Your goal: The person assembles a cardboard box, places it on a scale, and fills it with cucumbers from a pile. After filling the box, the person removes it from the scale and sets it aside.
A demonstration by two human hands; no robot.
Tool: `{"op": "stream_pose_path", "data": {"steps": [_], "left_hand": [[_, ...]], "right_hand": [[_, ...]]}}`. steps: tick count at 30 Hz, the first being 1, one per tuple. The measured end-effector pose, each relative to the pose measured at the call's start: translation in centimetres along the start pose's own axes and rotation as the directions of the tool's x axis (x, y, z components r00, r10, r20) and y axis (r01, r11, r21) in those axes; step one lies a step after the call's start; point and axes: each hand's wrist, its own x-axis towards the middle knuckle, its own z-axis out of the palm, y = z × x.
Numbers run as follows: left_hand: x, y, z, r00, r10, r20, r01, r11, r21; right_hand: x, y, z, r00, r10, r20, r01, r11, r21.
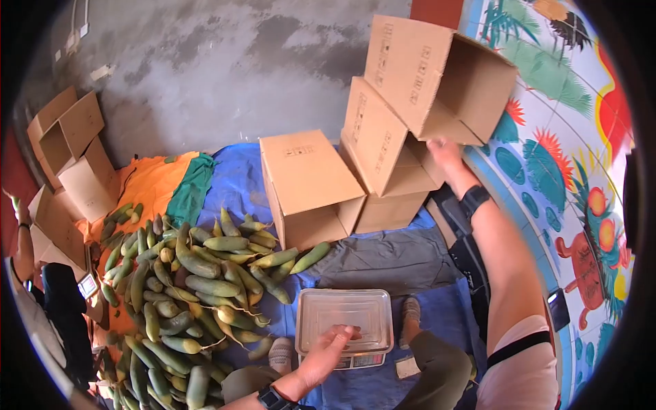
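My right hand [445, 156] is closed on the lower edge of an open cardboard box [403, 75], tilted on top of another cardboard box [376, 137]. In front of me, my left hand [326, 352] reaches over a clear plastic container [372, 301], fingers stretched to the right and holding nothing. The container rests on a small scale [372, 361] between my feet. To the left spreads a large heap of long green radishes [212, 285], some with thin pale root tails.
Another open cardboard box [311, 164] stands beyond the heap on a blue sheet [236, 178]. At far left, a co-worker's arm [24, 249] is near more open boxes [82, 123]. A painted tile wall [540, 164] borders the right side, a grey wall [205, 75] the back.
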Motion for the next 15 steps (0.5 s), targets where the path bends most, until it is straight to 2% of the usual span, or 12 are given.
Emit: {"op": "stream_pose_path", "data": {"steps": [2, 4, 7, 8, 10, 11, 13, 15], "left_hand": [[0.3, 0.0, -0.3, 0.999, -0.035, -0.001, 0.035, 0.999, 0.011], [0.0, 1.4, -0.1, 1.000, -0.005, -0.006, 0.005, 1.000, -0.030], [0.5, 1.1, -0.5, 1.000, -0.011, -0.024, 0.011, 1.000, -0.020], [0.6, 1.0, -0.6, 1.000, 0.002, -0.021, -0.002, 1.000, -0.001], [0.7, 1.5, -0.6, 0.999, 0.004, -0.037, -0.003, 1.000, 0.010], [0.8, 1.6, -0.6, 0.999, 0.018, -0.039, -0.017, 1.000, 0.016], [0.6, 1.6, -0.7, 0.999, 0.031, -0.042, -0.030, 0.999, 0.019], [0.6, 1.7, -1.0, 0.999, -0.013, 0.051, 0.008, 0.996, 0.091]], "right_hand": [[3.2, -0.3, 1.4, 0.984, -0.060, -0.169, 0.022, 0.975, -0.222], [6.0, -0.9, 2.1, 0.985, -0.037, -0.170, 0.033, 0.999, -0.029], [8.4, -1.7, 3.4, 0.987, -0.011, -0.160, 0.012, 1.000, 0.008], [8.9, -1.9, 3.4, 0.988, -0.008, -0.153, 0.010, 1.000, 0.014], [9.7, -1.6, 3.5, 0.984, 0.162, -0.069, -0.170, 0.977, -0.132], [9.9, -0.7, 4.2, 0.980, 0.040, -0.196, -0.072, 0.985, -0.158], [8.0, -1.8, 4.0, 0.980, -0.001, -0.200, -0.030, 0.988, -0.152], [6.3, -2.4, 2.9, 0.974, -0.054, -0.219, 0.021, 0.988, -0.153]]}}
